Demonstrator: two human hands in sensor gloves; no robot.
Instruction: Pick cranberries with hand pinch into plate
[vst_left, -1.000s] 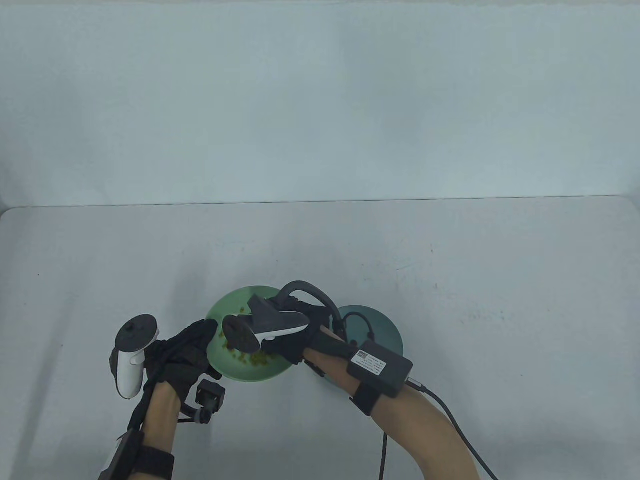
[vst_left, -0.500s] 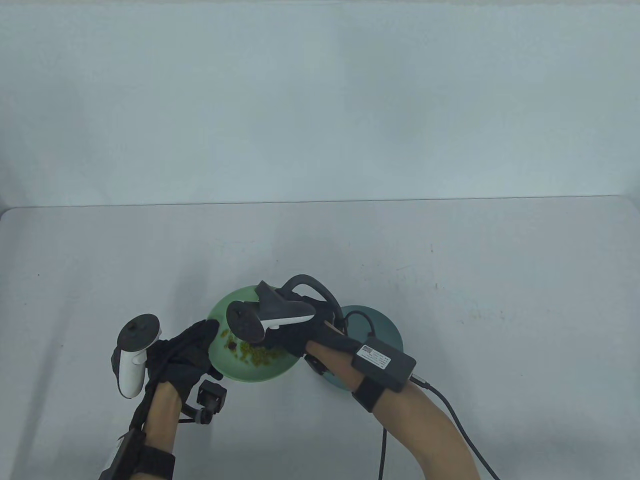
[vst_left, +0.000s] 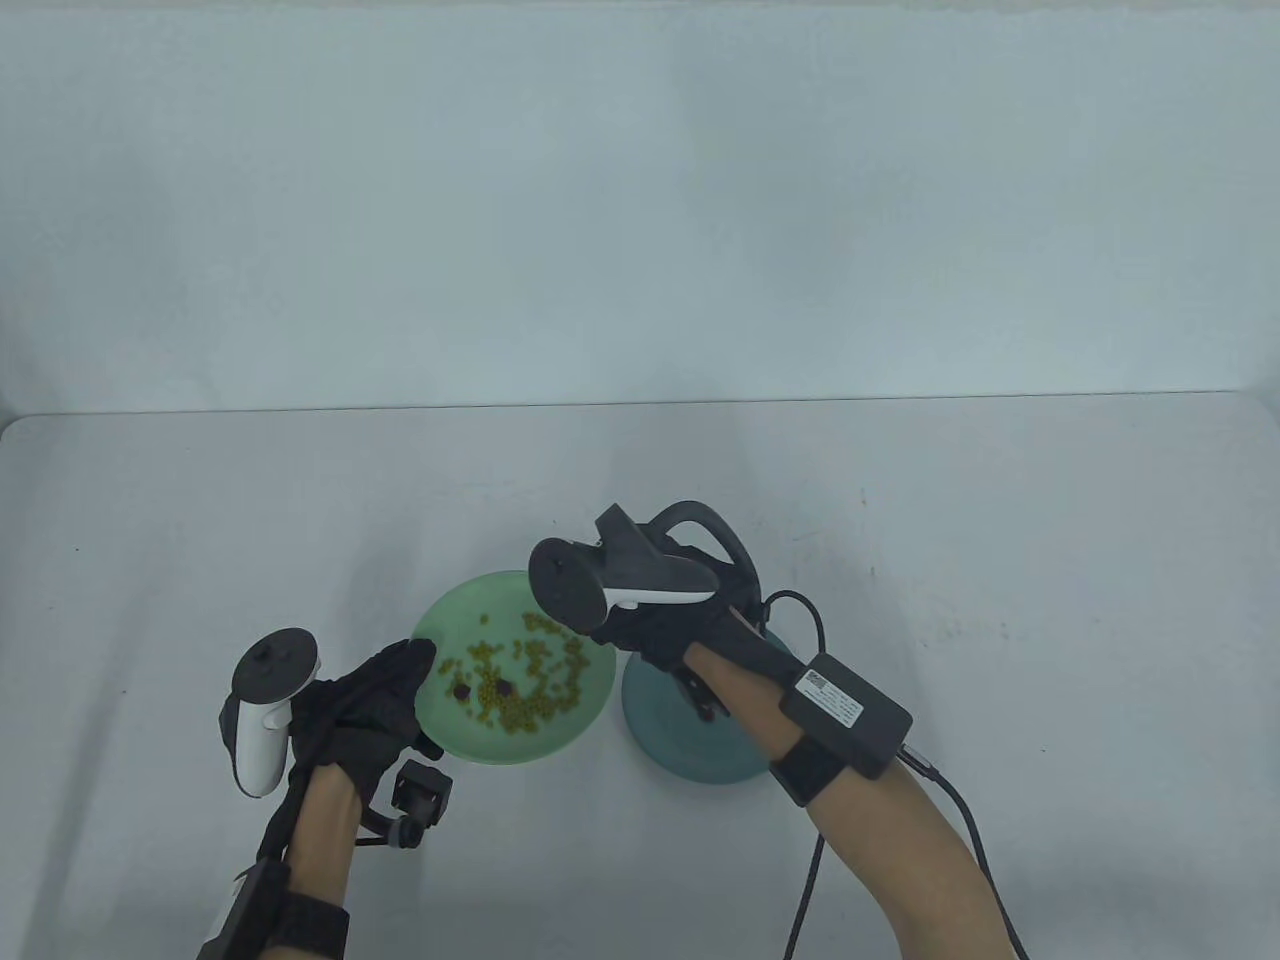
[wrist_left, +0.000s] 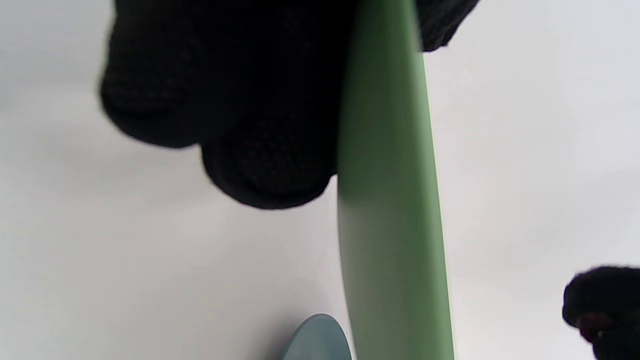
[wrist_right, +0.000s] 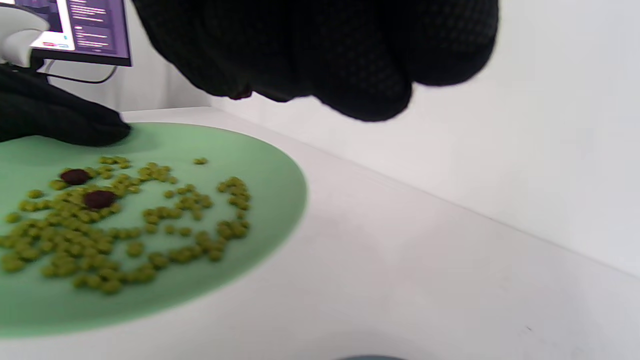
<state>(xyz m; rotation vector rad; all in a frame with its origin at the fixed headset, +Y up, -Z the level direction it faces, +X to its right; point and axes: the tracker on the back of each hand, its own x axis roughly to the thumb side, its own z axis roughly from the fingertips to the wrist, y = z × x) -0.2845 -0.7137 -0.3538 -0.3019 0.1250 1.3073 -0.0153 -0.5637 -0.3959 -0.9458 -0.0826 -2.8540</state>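
A light green plate (vst_left: 470, 745) holds many green peas (vst_left: 535, 695) and two dark red cranberries (vst_left: 462, 690), also seen in the right wrist view (wrist_right: 99, 198). My left hand (vst_left: 385, 690) grips the green plate's left rim (wrist_left: 395, 225), thumb on top. My right hand (vst_left: 630, 630) hangs above the gap between the green plate and a dark blue plate (vst_left: 690, 750). Its fingers (wrist_right: 320, 60) are closed together, and a small dark red cranberry (wrist_left: 590, 322) shows pinched at their tips. The blue plate's inside is mostly hidden by my right wrist.
The two plates sit side by side near the table's front middle. A cable (vst_left: 960, 820) trails from my right wrist box to the bottom edge. A monitor (wrist_right: 95, 30) shows beyond the table in the right wrist view.
My right hand has lifted off the green plate and moved right and back, uncovering the peas and two cranberries. My left hand and the green plate have stayed put.
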